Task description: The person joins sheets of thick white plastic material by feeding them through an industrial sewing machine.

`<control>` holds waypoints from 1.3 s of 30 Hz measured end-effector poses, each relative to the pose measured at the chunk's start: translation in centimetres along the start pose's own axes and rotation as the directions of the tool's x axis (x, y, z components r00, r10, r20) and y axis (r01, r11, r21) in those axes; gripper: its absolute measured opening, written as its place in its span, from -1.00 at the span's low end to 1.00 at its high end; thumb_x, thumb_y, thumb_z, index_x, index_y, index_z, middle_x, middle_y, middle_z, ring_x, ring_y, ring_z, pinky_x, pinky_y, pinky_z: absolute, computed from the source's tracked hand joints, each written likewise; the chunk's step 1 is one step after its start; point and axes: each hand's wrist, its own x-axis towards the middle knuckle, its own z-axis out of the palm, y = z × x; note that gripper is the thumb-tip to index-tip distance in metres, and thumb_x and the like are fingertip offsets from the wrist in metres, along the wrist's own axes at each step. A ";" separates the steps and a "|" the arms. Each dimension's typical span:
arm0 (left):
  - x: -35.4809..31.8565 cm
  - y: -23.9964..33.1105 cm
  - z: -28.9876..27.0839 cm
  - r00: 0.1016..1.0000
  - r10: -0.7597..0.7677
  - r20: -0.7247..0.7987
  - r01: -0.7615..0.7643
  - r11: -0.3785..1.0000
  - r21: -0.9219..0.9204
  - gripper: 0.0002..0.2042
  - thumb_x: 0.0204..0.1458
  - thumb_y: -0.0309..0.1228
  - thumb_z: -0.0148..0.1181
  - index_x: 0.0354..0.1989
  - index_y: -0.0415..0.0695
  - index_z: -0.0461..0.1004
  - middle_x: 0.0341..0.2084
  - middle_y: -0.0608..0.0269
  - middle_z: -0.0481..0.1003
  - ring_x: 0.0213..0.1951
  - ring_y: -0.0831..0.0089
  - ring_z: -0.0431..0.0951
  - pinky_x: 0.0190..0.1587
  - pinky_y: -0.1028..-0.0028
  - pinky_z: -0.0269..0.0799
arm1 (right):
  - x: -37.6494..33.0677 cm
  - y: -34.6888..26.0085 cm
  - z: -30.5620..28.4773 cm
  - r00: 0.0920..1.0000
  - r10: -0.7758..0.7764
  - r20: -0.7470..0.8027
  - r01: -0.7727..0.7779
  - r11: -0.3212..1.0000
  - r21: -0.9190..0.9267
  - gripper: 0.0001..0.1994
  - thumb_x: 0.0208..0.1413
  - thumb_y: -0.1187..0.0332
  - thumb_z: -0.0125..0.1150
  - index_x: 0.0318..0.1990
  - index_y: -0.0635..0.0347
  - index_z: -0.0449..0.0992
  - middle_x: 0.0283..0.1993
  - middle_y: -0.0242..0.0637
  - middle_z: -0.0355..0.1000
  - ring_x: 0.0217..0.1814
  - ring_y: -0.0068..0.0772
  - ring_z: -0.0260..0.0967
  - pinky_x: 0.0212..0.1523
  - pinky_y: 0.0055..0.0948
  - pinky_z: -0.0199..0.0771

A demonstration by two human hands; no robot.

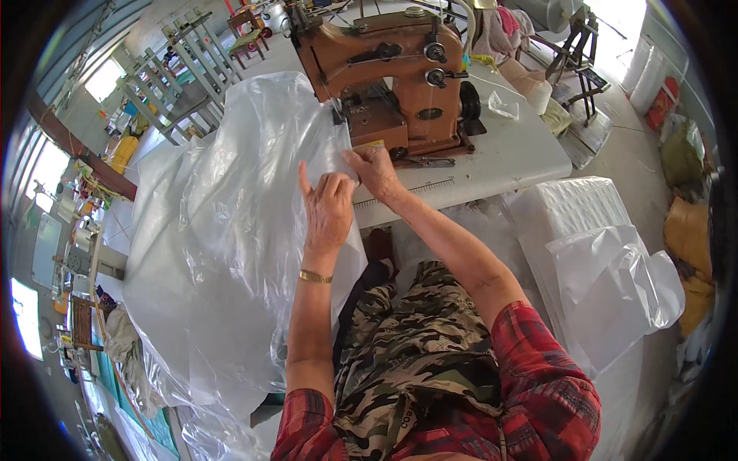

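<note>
at a pale table (519,146), left hand (329,209) and right hand (377,174) pinch bag-like translucent plastic (219,253), contents unclear.

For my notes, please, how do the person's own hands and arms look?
The left hand and right hand wear no gloves. A gold-coloured band circles the left wrist. Red and dark plaid sleeves leave both forearms bare.

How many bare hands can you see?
2. The bare left hand is at the right edge of the shiny translucent plastic sheet; the bare right hand is beside it, near the brown metal sewing machine. Any others in the background may be hidden.
</note>
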 end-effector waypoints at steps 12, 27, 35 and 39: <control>1.2 -0.4 0.9 0.998 -0.038 -0.058 0.034 0.998 -0.058 -0.95 0.02 -0.51 0.15 -0.45 -0.07 0.44 -0.46 0.41 0.40 -0.32 0.45 0.47 0.39 -0.05 -0.19 | 1.5 0.2 -3.5 0.504 -0.768 0.396 0.748 0.159 -0.644 -0.63 -0.16 0.40 0.25 -0.10 0.10 0.46 0.03 -0.36 0.40 0.20 -0.31 0.27 0.22 -0.11 0.19; 5.0 -4.5 2.3 0.997 0.017 0.072 -0.014 0.999 -0.035 -0.97 0.05 -0.47 0.18 -0.39 -0.11 0.46 -0.37 0.37 0.46 -0.25 0.39 0.49 0.35 0.09 -0.07 | 3.8 0.7 -3.4 0.489 -0.818 0.303 0.743 0.208 -0.636 -0.69 -0.15 0.38 0.28 -0.17 0.10 0.47 -0.03 -0.43 0.45 0.00 -0.33 0.36 0.00 -0.28 0.26; 4.4 -6.1 2.8 1.000 -0.019 0.020 0.023 0.973 -0.228 -0.91 0.06 -0.46 0.18 -0.26 -0.13 0.50 -0.29 0.33 0.49 -0.17 0.32 0.50 0.26 0.14 0.11 | 4.0 0.9 -3.2 0.484 -0.842 0.240 0.740 0.248 -0.625 -0.75 -0.12 0.39 0.27 -0.22 0.10 0.47 -0.12 -0.46 0.48 -0.06 -0.34 0.39 -0.06 -0.29 0.28; 4.4 -6.9 3.0 0.999 -0.037 0.026 0.044 0.941 -0.335 -0.92 0.07 -0.50 0.17 -0.29 -0.22 0.49 -0.30 0.24 0.51 -0.21 0.25 0.51 0.10 0.25 0.32 | 3.9 0.8 -3.1 0.499 -0.829 0.254 0.737 0.252 -0.627 -0.80 -0.07 0.40 0.26 -0.23 0.11 0.47 -0.12 -0.45 0.48 -0.07 -0.34 0.39 -0.07 -0.29 0.27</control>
